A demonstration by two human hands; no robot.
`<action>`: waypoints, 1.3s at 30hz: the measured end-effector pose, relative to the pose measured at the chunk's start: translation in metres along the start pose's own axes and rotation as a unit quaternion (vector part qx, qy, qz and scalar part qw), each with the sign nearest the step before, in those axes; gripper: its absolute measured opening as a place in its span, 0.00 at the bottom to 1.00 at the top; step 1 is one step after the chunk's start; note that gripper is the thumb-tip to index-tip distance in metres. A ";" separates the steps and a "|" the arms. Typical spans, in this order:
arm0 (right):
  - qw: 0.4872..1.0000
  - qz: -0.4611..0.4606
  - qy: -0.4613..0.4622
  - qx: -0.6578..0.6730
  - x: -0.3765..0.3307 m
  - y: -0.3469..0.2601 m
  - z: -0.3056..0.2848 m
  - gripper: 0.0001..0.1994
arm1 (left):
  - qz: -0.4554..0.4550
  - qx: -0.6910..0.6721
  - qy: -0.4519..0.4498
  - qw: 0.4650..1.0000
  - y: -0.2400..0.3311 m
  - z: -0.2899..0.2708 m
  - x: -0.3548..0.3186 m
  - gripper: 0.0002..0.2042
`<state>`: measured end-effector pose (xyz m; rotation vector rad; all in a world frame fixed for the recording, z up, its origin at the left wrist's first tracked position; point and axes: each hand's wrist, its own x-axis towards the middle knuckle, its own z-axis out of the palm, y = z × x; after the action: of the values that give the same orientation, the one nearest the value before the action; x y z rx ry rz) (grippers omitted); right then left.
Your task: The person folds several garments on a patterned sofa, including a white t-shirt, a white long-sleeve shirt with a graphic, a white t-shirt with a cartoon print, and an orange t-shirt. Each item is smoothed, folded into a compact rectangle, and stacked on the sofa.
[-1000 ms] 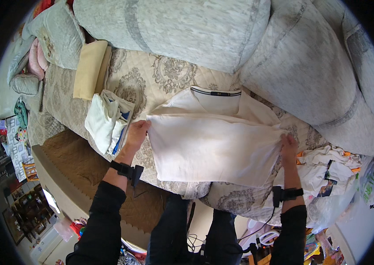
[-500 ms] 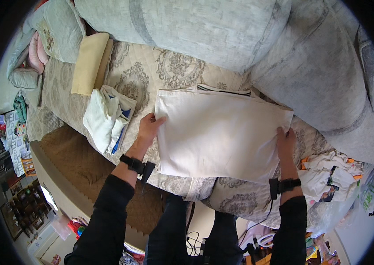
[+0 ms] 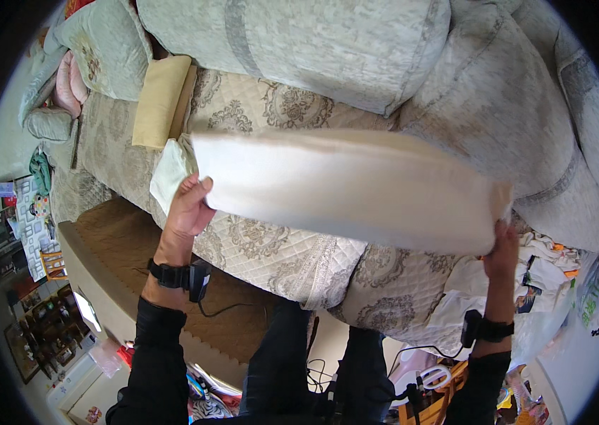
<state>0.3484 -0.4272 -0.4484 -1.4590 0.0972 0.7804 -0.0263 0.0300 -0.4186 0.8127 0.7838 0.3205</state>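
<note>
A white cloth garment point(image 3: 349, 188) is stretched sideways between my hands, lifted off the sofa seat and smeared by motion. My left hand point(image 3: 192, 205) pinches its left side, thumb on top. At the other end my right hand point(image 3: 502, 248) grips the right side, where a small pale corner sticks up. What kind of garment it is cannot be made out. Its left end partly covers a folded white garment point(image 3: 170, 173) lying on the seat beside my left hand.
Patterned quilted covers point(image 3: 257, 244) lie over the sofa seat. Grey backrest cushions point(image 3: 314, 49) stand behind. Folded yellow cloth point(image 3: 161, 99) lies at the far left. Rumpled white clothes point(image 3: 469, 290) and a plastic bag point(image 3: 590, 304) are at the right.
Both hands have lifted the white garment off the seat and moved farther apart, pulling it wide. The dark-striped edge behind it no longer shows, and the folded clothes at left are now partly covered.
</note>
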 end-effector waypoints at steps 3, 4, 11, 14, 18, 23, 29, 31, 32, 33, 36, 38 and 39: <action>0.996 0.015 -0.005 -0.090 -0.019 0.065 -0.013 0.11 | -0.010 0.045 0.028 0.999 -0.044 -0.027 -0.008 0.10; 0.995 0.042 -0.008 -0.086 -0.024 0.091 -0.017 0.11 | -0.064 0.070 0.033 0.995 -0.066 -0.041 -0.007 0.10; 0.935 0.025 0.113 -0.336 -0.048 0.178 -0.014 0.13 | -0.129 0.282 0.080 0.947 -0.174 -0.090 -0.006 0.11; 0.756 -0.250 0.193 -0.573 -0.063 0.163 0.026 0.24 | -0.019 0.314 0.162 0.935 -0.172 -0.062 -0.005 0.11; 0.743 -0.307 -0.149 -0.576 -0.062 0.194 0.143 0.43 | -0.088 0.395 0.107 0.908 -0.172 -0.032 0.007 0.13; 0.720 -0.318 -0.191 -0.586 -0.030 0.223 0.241 0.37 | -0.151 0.368 0.145 0.906 -0.145 -0.060 0.007 0.13; 0.793 -0.333 -0.275 -0.430 -0.068 0.190 0.251 0.32 | -0.209 0.447 0.145 0.858 -0.042 -0.017 -0.047 0.15; 0.876 -0.200 -0.316 -0.306 -0.078 0.178 0.236 0.32 | -0.239 0.453 0.060 0.857 -0.022 0.034 -0.067 0.15; 0.925 -0.034 -0.341 -0.161 -0.079 0.172 0.224 0.33 | -0.207 0.438 -0.003 0.875 -0.031 0.064 -0.071 0.15; 0.929 0.111 -0.353 -0.006 -0.076 0.168 0.212 0.33 | -0.187 0.438 -0.084 0.875 -0.047 0.093 -0.070 0.17; 0.940 0.189 -0.243 0.144 -0.057 0.156 0.154 0.30 | -0.082 0.435 -0.248 0.862 -0.116 0.162 -0.051 0.28; 0.968 0.168 -0.186 -0.016 -0.032 0.158 0.130 0.26 | -0.046 0.473 -0.258 0.841 -0.154 0.174 -0.035 0.29; 0.963 0.187 -0.169 -0.097 -0.019 0.162 0.122 0.25 | -0.045 0.499 -0.240 0.832 -0.170 0.171 -0.030 0.29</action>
<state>0.2013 -0.3379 -0.5572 -1.4884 0.0362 1.3714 0.0736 -0.1882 -0.4569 1.7504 0.4651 -0.4360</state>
